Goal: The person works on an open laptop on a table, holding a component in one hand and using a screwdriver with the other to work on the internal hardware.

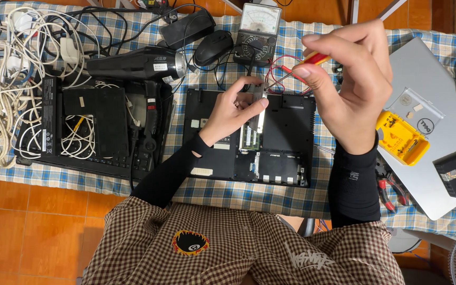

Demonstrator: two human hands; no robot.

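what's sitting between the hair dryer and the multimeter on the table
In the head view, a black computer mouse lies between the black hair dryer and the multimeter, with black cables around it on the checked cloth.

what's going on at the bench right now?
A person is working on an opened black laptop lying underside up on a checked cloth. The left hand pinches a small part over the open bay, and the right hand holds a red-and-yellow screwdriver pointed at it. Around them: an analog multimeter, a black hair dryer, a second opened laptop and a yellow bit case.
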